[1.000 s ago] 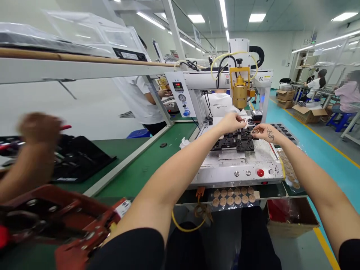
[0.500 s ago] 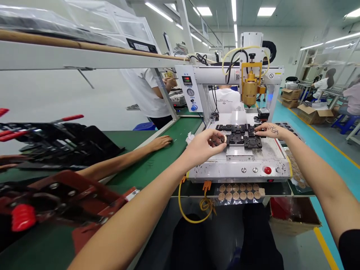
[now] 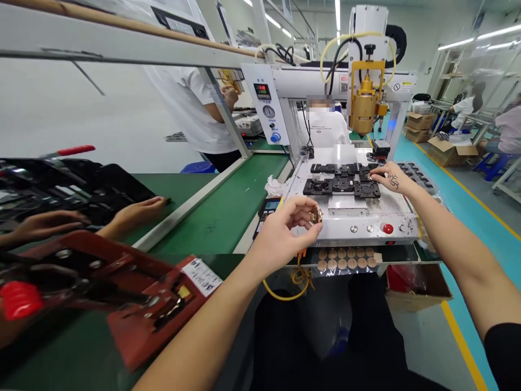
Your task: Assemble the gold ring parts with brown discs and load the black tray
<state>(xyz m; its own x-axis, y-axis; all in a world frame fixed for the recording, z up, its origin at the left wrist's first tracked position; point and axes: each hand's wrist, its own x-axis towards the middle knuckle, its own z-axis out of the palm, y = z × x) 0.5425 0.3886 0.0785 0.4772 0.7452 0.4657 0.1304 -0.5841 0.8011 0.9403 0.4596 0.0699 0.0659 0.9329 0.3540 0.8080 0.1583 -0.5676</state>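
My left hand [image 3: 287, 225] is closed on a small round shiny gold-coloured part [image 3: 316, 214], held by its edge between thumb and fingers. It hovers in front of the machine bed, apart from the black fixture [image 3: 342, 184]. That fixture lies on the white bed [image 3: 299, 212] and is made up of several dark plates. At its right side, my right hand [image 3: 388, 176] has thumb and fingertips pinched together, touching the fixture's upper right part. Whatever those fingertips grip is too small to make out. Above and behind hangs a brass-coloured dispensing head [image 3: 364, 111].
A red toggle press [image 3: 146, 320] stands at the left on the green bench [image 3: 228, 217], with a co-worker's hands [image 3: 136, 214] behind it. Round tan discs [image 3: 341, 265] in plastic lie below the machine's front. A black tray [image 3: 415, 176] sits right of the bed.
My left hand has drawn back from the fixture's left end toward me, carrying the round part. My right hand stays at the fixture. The co-worker's hand has left the green surface. The view tilted down.
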